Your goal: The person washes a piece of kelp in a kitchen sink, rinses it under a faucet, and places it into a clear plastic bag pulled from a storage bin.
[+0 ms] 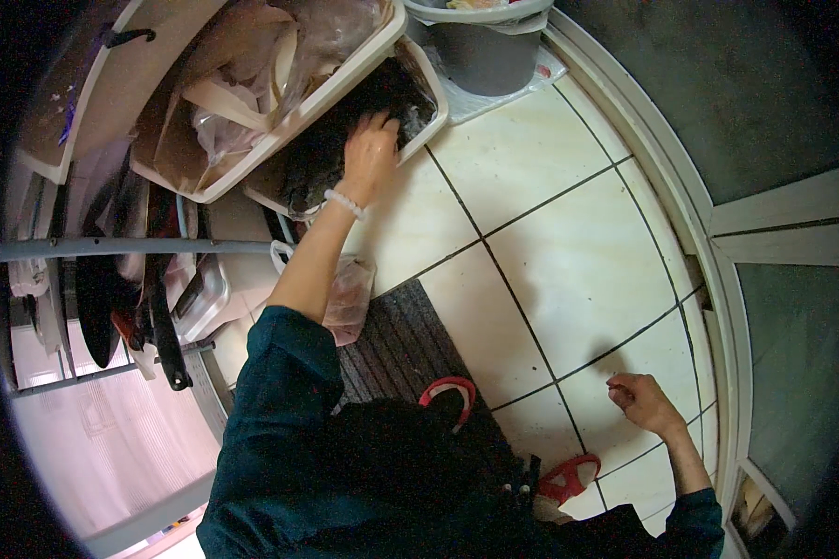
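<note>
My left hand (372,154), with a white bead bracelet (346,203) at the wrist, reaches into a lower cream plastic bin (430,77). Its fingertips are at dark material (314,161) in that bin, perhaps a dark bag or cloth. Whether they grip any of it is hidden. Above and to the left, an upper cream bin (307,108) holds crumpled clear plastic bags (234,126) and brownish wrapping. My right hand (647,404) hangs over the tiled floor at the right, its fingers loosely curled and nothing visible in it.
A grey waste bin (489,56) with a liner stands on plastic sheeting at the top. Pan handles (161,314) hang by a metal rack bar (147,246) at left. A plastic bag (349,300) rests beside a ribbed dark mat (405,335). A framed door (727,279) borders the right.
</note>
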### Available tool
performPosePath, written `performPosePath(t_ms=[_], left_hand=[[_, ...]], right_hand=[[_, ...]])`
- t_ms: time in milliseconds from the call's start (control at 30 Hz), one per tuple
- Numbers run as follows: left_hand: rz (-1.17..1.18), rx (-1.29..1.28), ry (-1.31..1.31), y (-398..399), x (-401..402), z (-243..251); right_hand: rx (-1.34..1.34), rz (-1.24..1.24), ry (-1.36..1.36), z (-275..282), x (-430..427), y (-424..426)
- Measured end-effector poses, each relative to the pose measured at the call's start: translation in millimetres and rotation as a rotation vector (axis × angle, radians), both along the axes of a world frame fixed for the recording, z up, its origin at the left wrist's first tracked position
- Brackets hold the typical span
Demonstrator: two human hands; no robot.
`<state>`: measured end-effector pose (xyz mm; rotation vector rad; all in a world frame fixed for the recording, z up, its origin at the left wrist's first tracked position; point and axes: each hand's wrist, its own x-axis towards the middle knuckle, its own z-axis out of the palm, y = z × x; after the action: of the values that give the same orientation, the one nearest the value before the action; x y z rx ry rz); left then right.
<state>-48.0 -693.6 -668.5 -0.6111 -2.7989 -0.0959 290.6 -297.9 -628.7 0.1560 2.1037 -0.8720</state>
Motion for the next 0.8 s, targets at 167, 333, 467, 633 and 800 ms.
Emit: performPosePath(t_ms=[167, 333, 467, 633, 800], left_hand=[[-0.039, -0.12, -0.152, 14.3, -40.8, -14.6], [-0.023, -0.037, -0.185, 5.7, -63.3, -34.1], [-0.024, 0.0, -0.133, 0.2, -58.5, -30.7], [0.042, -0.029, 0.052, -18.1, -53.7, -11.9], [0.021, 0.014, -0.011, -36.0, -49.7, 4.8]], right_hand=[[0.011, -0.014, 0.003, -8.0, 6.8, 5.6], [-0.007, -0.068, -0.06, -3.2, 8.9, 6.2], [-0.001, -0.069, -0.029, -6.7, 14.7, 9.8], [-0.022, -0.044, 0.026, -14.1, 16.5, 13.5], [-0.026, -0.082, -0.018, -13.7, 16.6, 12.0]])
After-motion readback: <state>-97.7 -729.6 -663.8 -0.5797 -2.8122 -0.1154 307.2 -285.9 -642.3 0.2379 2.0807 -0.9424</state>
